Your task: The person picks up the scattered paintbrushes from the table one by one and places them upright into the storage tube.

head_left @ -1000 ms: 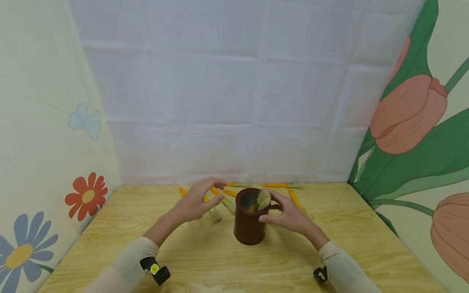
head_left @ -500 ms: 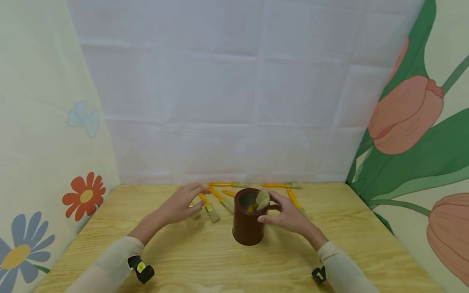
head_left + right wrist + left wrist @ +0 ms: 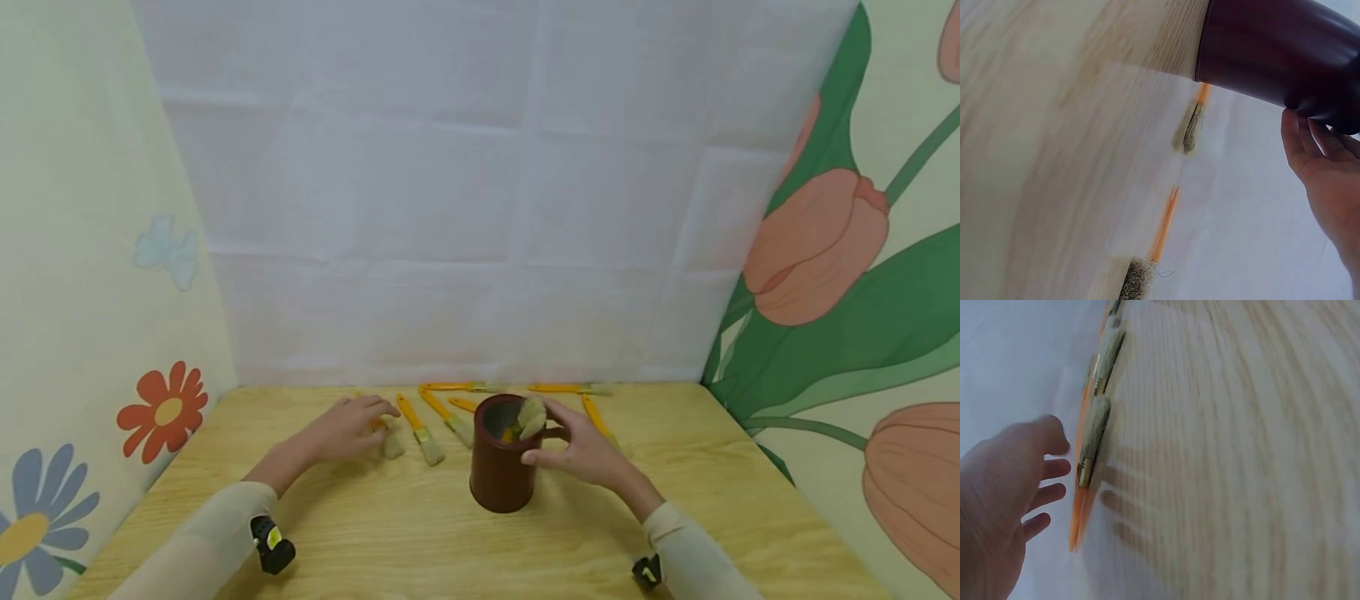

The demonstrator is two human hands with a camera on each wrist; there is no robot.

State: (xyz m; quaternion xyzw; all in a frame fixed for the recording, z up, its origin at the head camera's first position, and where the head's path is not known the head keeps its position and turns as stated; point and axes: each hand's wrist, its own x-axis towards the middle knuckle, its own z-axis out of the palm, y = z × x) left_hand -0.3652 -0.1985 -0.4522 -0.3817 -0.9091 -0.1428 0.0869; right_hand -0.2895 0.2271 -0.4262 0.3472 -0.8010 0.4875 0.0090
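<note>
A dark red mug [image 3: 501,479] stands upright on the wooden table, and a brush with pale bristles [image 3: 533,417] sits in it bristles up, leaning at the right rim. My right hand [image 3: 585,446] holds the mug at its handle side, thumb towards the front; the right wrist view shows its fingers bent against the mug [image 3: 1266,50]. Over the leftmost paintbrush [image 3: 392,444] hovers my left hand [image 3: 341,429], hiding most of the handle. In the left wrist view, the hand's fingers [image 3: 1047,495] are spread and apart from the nearest brush [image 3: 1093,428].
Several yellow-handled brushes lie behind and beside the mug, including one left of it [image 3: 422,431], one along the back edge [image 3: 566,388] and one to the right [image 3: 597,418]. A white cloth [image 3: 450,208] hangs behind the table [image 3: 420,550].
My left hand has moved left and lower, away from the mug, to the leftmost brush, uncovering other brushes. The right hand has stayed on the mug.
</note>
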